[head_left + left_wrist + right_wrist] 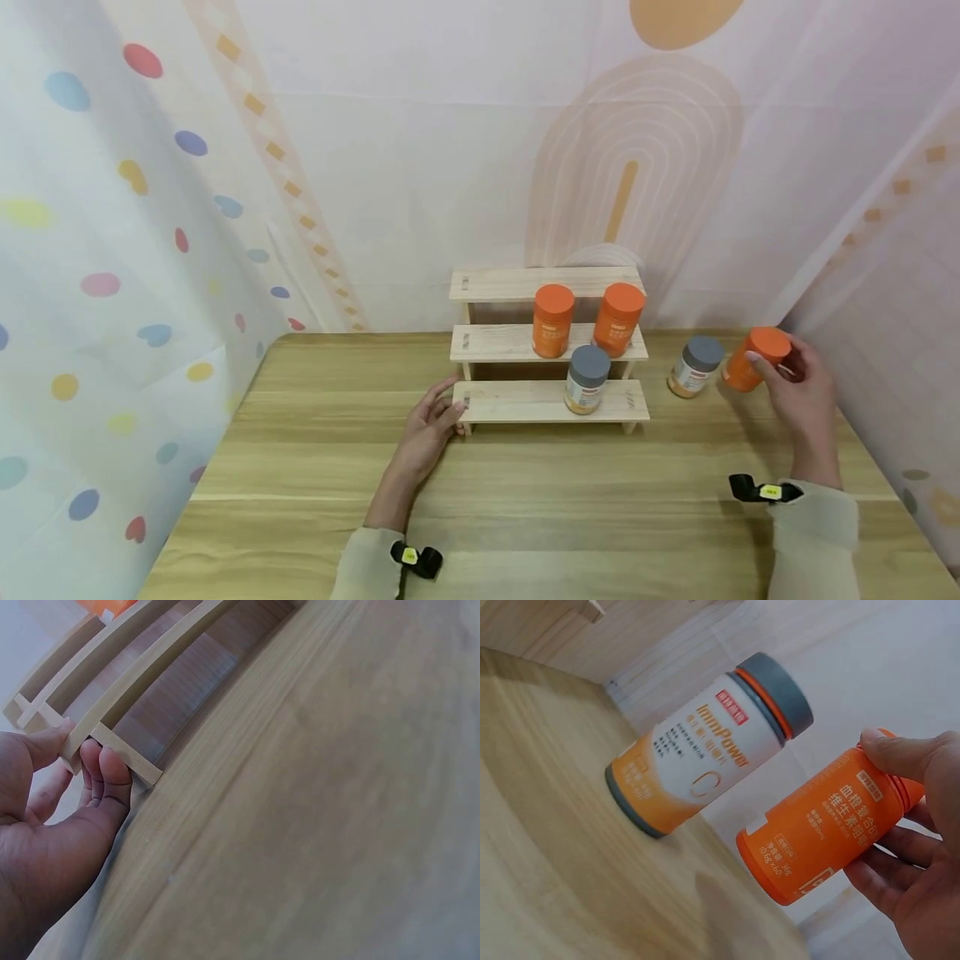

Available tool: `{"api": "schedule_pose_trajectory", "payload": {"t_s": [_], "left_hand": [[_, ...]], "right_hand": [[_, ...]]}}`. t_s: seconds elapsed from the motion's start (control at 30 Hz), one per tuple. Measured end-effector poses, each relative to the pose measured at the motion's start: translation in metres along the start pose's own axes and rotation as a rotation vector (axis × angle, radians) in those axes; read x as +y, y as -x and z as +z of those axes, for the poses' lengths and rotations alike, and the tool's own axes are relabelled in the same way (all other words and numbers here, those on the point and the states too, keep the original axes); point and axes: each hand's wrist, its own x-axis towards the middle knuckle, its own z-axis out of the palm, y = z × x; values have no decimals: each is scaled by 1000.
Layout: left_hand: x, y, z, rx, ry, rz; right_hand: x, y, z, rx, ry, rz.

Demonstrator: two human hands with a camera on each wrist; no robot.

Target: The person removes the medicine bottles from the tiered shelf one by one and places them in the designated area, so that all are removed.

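Observation:
At the right of the table, my right hand grips an orange supplement bottle near its cap, thumb on one side and fingers round the other. Close beside it stands a grey-capped bottle with a white and orange label. My left hand pinches the left end of the lowest step of a three-tier wooden rack, its thumb on the board and fingertips beneath. Two orange bottles stand on the middle step. Another grey-capped bottle is on the lowest step, toward the right.
The rack stands on a wood-grain table near its back edge. A patterned white cloth hangs behind and along both sides. Each sleeve carries a small black wrist camera.

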Motion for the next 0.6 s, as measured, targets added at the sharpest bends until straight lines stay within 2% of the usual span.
{"api": "schedule_pose_trajectory", "payload": {"t_s": [0.17,0.4,0.6], "left_hand": [[0,-1,0,-7,10,-5],[-1,-2,-1,-7,19,4],[-1,-2,-1,-5,25,5]], "right_hand": [[6,-2,4,-18,7,-28],[16,-4,12,-49,0,-124],[20,-4,15,-96,20,-90]]}}
